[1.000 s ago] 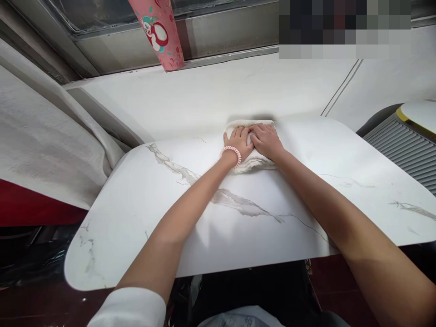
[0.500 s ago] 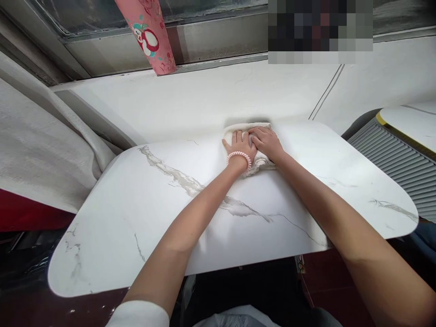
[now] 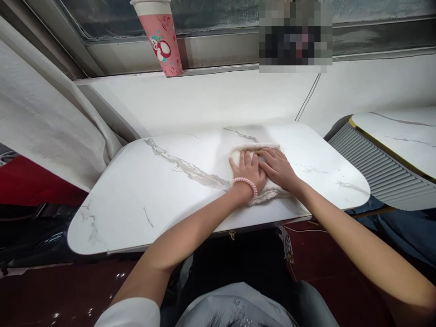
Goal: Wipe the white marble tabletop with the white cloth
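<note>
A folded white cloth [image 3: 269, 195] lies on the white marble-patterned table [image 3: 126, 190], right of its middle. Flat on the cloth rests my left hand [image 3: 249, 172], fingers spread and pressing down, with a pink coiled band round the wrist. Beside it, my right hand [image 3: 277, 165] also lies palm down on the cloth, fingers stretched out and touching the left one. The cloth's edges show around both hands; its middle is hidden beneath them.
A pink paper cup [image 3: 163, 41] stands on the window sill behind the table. A white curtain [image 3: 44, 104] hangs at the left. To the right is another marble-patterned table [image 3: 402, 136] with a ribbed side. A white wall [image 3: 204, 100] runs along the table's back edge.
Both hands and the cloth have moved from the table's back edge toward me, baring a grey vein behind them. The camera view has shifted, so more of the cup shows.
</note>
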